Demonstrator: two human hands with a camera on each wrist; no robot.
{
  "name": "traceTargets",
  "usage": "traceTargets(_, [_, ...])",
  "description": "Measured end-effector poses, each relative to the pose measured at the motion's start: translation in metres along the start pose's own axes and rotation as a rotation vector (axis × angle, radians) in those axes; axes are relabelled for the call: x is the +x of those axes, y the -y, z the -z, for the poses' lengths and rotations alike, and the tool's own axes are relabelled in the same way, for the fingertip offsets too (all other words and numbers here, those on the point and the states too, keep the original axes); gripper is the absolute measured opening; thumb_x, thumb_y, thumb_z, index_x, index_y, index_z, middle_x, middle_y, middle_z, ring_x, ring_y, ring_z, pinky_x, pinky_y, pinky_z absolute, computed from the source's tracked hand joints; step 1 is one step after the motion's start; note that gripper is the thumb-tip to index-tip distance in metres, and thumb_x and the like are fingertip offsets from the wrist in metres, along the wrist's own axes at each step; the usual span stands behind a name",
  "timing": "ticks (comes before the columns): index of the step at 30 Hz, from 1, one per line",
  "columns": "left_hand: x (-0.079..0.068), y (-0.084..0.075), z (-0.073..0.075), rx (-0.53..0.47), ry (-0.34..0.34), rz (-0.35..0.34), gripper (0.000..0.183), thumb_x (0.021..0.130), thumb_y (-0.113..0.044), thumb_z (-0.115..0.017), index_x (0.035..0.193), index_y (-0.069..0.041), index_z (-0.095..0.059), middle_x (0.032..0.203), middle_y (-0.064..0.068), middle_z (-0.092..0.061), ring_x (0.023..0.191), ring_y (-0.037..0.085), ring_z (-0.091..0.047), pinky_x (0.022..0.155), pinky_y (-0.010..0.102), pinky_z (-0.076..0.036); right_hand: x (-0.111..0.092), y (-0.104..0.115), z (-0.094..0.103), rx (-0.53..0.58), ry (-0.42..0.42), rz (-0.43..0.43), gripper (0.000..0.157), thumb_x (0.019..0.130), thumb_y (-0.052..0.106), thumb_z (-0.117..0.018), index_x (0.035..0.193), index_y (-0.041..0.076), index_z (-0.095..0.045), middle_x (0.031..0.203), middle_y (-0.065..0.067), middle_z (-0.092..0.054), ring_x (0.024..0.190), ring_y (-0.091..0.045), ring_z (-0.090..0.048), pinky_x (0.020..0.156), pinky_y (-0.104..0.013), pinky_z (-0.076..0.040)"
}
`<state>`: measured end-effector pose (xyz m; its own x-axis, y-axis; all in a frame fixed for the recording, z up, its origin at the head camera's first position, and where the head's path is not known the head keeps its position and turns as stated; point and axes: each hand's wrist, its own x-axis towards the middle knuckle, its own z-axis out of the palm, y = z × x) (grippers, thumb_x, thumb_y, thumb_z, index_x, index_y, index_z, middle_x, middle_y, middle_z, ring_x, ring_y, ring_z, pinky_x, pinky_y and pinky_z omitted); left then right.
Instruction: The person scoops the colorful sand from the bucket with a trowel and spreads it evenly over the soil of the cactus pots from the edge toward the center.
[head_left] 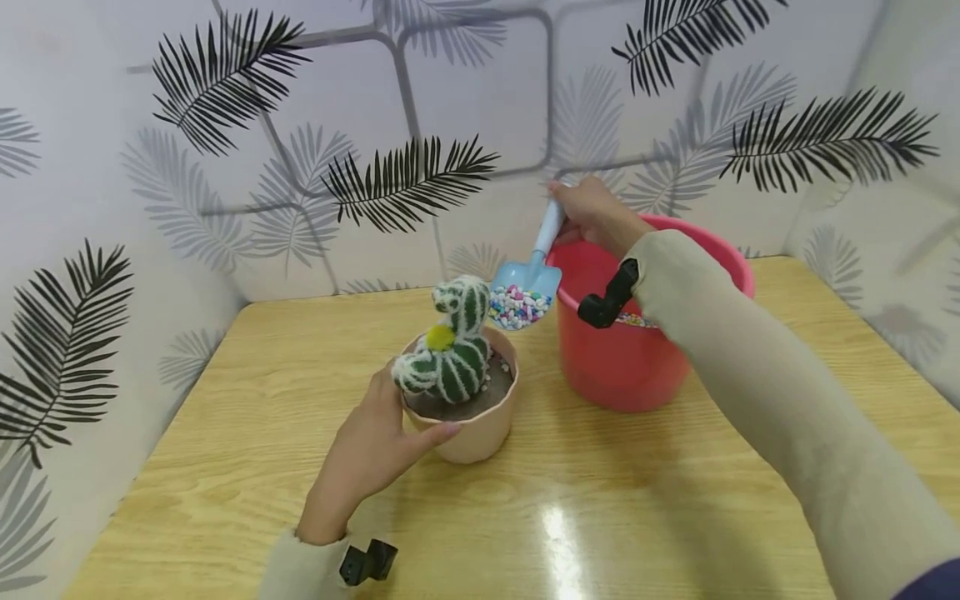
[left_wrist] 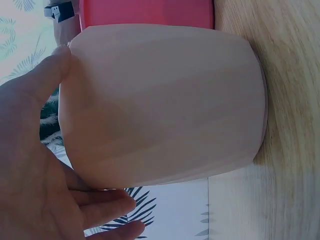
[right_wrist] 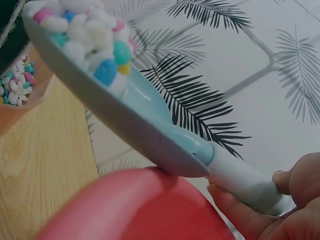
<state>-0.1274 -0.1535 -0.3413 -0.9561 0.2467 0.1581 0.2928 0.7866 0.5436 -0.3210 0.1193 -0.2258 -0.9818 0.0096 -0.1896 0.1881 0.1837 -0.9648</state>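
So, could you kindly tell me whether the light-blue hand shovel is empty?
No, small rounded multicoloured pebbles lie heaped on the shovel.

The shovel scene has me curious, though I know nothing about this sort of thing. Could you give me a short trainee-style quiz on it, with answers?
1. Which hand holds the shovel?
2. True or false: the shovel is empty.
3. Fill in the blank: in the head view, the pot stands to the ____ of the bucket.

Key
1. The right hand.
2. False; coloured pebbles lie on it.
3. left
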Motion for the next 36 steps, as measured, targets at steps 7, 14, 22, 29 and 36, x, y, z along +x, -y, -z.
traceTargets(7, [0.005,0.012,0.001,-0.174,0.068,-0.055,0.102,0.08,-0.046,-0.074,0.154,-0.014,-0.011,0.154,0.017,-0.021,0.139,0.037,-0.03,0.107,0.058,-0.033,0.001,-0.003,-0.002,0.0,0.019,0.019,0.035,0.102,0.024,-0.038,0.121,-0.006,-0.035,0.061,-0.005,-0.053,0.045,-0.011,-0.059,0.046,-0.026,-0.053])
traceTargets(14, [0.008,0.021,0.002,-0.2,0.102,-0.053,0.102,0.078,-0.045,-0.075,0.154,-0.015,-0.013,0.157,0.017,-0.015,0.143,0.038,-0.021,0.109,0.06,-0.028,-0.001,-0.005,-0.005,-0.034,0.032,0.022,0.049,0.103,0.026,-0.036,0.135,-0.009,-0.028,0.069,-0.008,-0.053,0.045,-0.012,-0.06,0.049,-0.027,-0.055])
traceTargets(22, [0.006,0.012,0.0,-0.099,0.068,-0.027,0.103,0.079,-0.053,-0.071,0.153,-0.012,-0.013,0.155,0.017,-0.021,0.134,0.039,-0.039,0.103,0.057,-0.038,-0.004,-0.004,-0.007,-0.003,0.025,0.03,0.035,0.102,0.027,-0.037,0.116,-0.006,-0.037,0.062,-0.007,-0.054,0.044,-0.013,-0.061,0.048,-0.027,-0.054])
traceTargets(29, [0.005,0.007,0.0,-0.058,0.077,0.009,0.107,0.081,-0.056,-0.067,0.152,-0.004,-0.009,0.154,0.02,-0.021,0.131,0.041,-0.042,0.1,0.056,-0.042,-0.005,-0.004,-0.011,0.013,0.021,0.045,0.025,0.102,0.026,-0.038,0.093,0.002,-0.037,0.063,-0.008,-0.053,0.045,-0.013,-0.061,0.048,-0.027,-0.055])
traceTargets(36, [0.004,0.006,0.001,-0.033,0.069,0.011,0.108,0.081,-0.058,-0.066,0.152,-0.001,-0.007,0.155,0.021,-0.019,0.129,0.042,-0.044,0.098,0.055,-0.043,-0.005,-0.002,-0.013,0.008,0.01,0.052,0.024,0.102,0.025,-0.039,0.097,0.002,-0.037,0.069,-0.009,-0.053,0.045,-0.012,-0.06,0.05,-0.028,-0.055])
